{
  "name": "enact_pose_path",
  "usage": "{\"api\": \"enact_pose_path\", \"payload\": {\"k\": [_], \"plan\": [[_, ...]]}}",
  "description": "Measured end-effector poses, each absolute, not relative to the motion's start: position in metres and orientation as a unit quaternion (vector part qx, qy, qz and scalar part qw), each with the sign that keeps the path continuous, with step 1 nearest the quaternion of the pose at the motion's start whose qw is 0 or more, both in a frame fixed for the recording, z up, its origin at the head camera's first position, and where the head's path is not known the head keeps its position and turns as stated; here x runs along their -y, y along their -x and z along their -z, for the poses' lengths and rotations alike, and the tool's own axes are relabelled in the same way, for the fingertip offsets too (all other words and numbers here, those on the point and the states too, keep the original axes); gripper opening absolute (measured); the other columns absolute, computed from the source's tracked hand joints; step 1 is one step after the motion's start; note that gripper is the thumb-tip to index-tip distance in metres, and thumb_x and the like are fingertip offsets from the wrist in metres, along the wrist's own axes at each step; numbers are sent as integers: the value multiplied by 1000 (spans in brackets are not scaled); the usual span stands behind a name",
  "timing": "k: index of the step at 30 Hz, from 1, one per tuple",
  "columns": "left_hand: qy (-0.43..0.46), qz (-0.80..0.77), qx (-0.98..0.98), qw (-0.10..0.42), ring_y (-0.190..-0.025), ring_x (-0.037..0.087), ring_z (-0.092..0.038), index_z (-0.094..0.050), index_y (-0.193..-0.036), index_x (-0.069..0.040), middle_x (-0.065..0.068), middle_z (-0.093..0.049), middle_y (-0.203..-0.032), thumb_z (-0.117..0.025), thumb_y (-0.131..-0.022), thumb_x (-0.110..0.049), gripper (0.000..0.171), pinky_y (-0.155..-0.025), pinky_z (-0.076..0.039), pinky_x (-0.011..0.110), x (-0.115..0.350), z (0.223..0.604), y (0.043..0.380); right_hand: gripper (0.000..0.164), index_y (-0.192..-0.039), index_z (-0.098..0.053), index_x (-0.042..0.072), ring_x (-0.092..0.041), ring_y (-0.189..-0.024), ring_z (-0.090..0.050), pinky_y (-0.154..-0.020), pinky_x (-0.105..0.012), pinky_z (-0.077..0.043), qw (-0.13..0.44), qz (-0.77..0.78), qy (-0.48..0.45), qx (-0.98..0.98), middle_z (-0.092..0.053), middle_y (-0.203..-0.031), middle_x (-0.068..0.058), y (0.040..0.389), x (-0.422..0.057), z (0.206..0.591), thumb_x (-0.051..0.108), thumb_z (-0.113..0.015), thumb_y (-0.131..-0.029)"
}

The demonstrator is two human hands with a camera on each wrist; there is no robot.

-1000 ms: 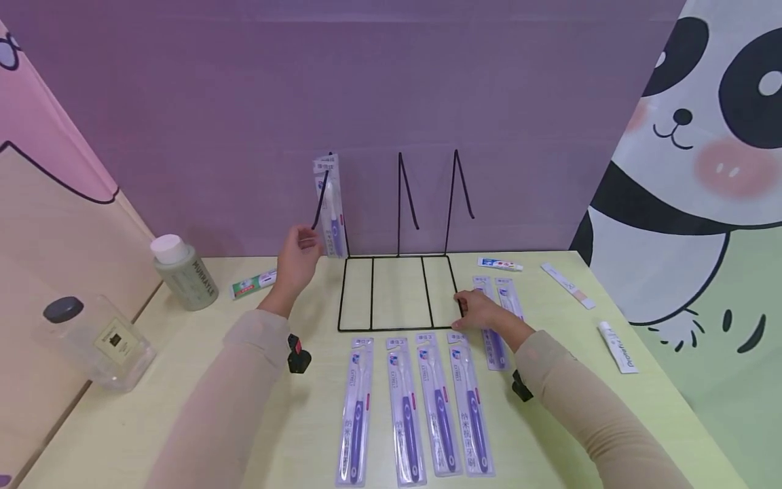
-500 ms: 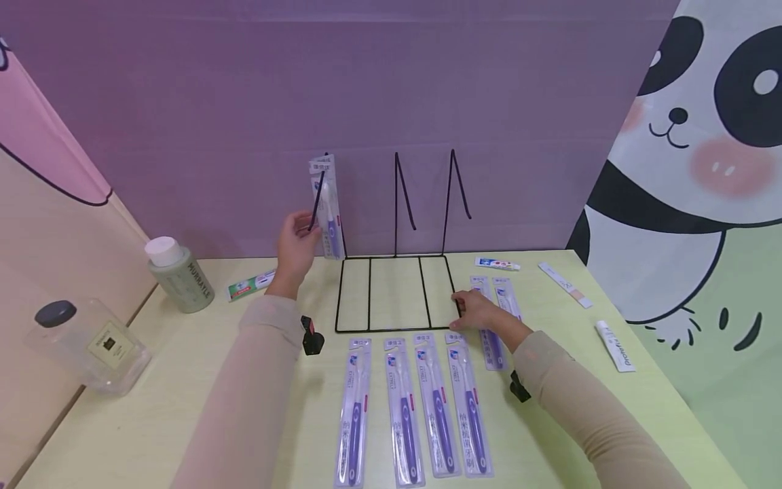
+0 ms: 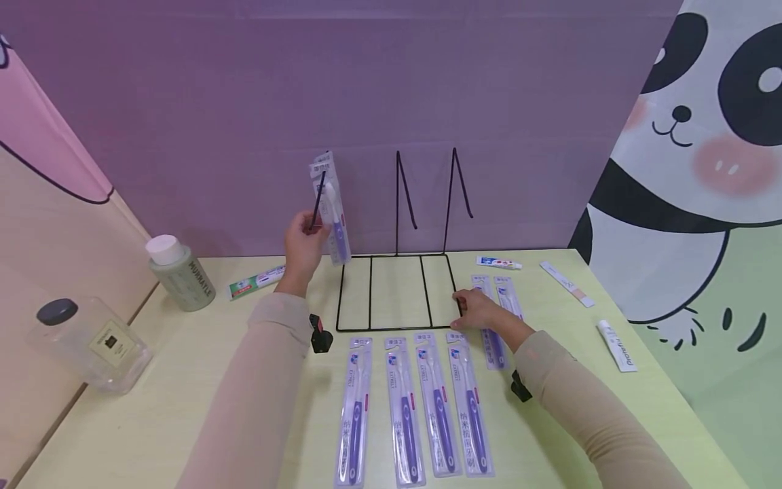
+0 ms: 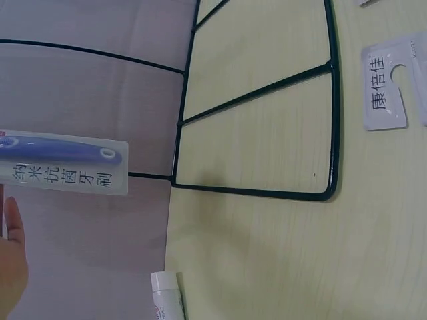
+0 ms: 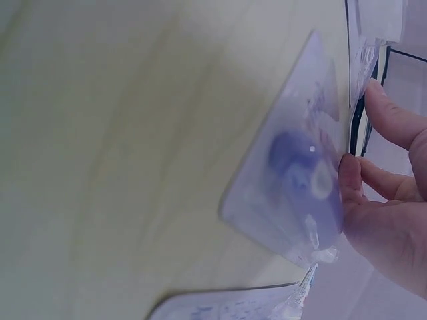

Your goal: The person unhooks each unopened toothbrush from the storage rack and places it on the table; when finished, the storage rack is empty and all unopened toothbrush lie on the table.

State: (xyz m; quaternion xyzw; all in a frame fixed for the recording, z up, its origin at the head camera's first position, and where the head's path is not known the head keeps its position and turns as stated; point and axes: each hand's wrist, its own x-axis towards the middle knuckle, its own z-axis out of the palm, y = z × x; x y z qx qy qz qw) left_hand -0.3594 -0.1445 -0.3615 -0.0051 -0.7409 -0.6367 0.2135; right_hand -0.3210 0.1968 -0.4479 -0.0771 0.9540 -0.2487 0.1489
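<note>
A packaged toothbrush (image 3: 339, 238) hangs from the left hook of a black wire rack (image 3: 397, 330), leaning with its lower end to the right. At its left edge is my left hand (image 3: 301, 255), its fingertips behind the hook's tip; whether they pinch the pack I cannot tell. The left wrist view shows the pack's lower part (image 4: 60, 163) beside my thumb (image 4: 15, 223). My right hand (image 3: 476, 311) pinches the right side of the rack's base near the front corner. In the right wrist view, its fingers (image 5: 390, 123) meet the dark wire.
Several packaged toothbrushes (image 3: 406, 407) lie in a row before the rack. Two more (image 3: 507, 292) lie by my right hand. Toothpaste tubes (image 3: 256, 282) (image 3: 617, 346) flank the rack. Two bottles (image 3: 183, 275) (image 3: 100, 350) stand at left. A purple backdrop (image 3: 519, 102) rises behind.
My left hand has moved slightly up and right, closer to the hanging pack. The pack's lower end has swung to the right. My right hand stays on the rack.
</note>
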Motion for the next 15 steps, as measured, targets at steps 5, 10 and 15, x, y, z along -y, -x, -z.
{"api": "enact_pose_path", "payload": {"k": [5,10,15], "plan": [[3,636,738,226,-90,19,-53,-55,-110,-1,10,-57,-102,-60,-86,-4,25,-81,-45,30,145,363,357,76,-134,-40,4,-23,-104,-45,-93,-37,-39,150,261,78,-951,-46,-114,-10,320,-196,448,23,-78,-71],[16,653,727,212,-93,18,-52,-56,-111,-3,9,-57,-104,-61,-86,-7,25,-85,-45,30,146,361,355,76,-134,-40,4,-23,-103,-45,-93,-37,-39,149,260,81,-951,-46,-114,-9,320,-197,448,24,-78,-71],[32,632,754,179,-95,18,-52,-55,-114,-7,7,-56,-106,-61,-87,-12,28,-86,-44,32,141,356,351,76,-134,-40,5,-23,-104,-44,-93,-37,-39,148,260,80,-951,-45,-114,-9,320,-198,449,24,-78,-71]]}}
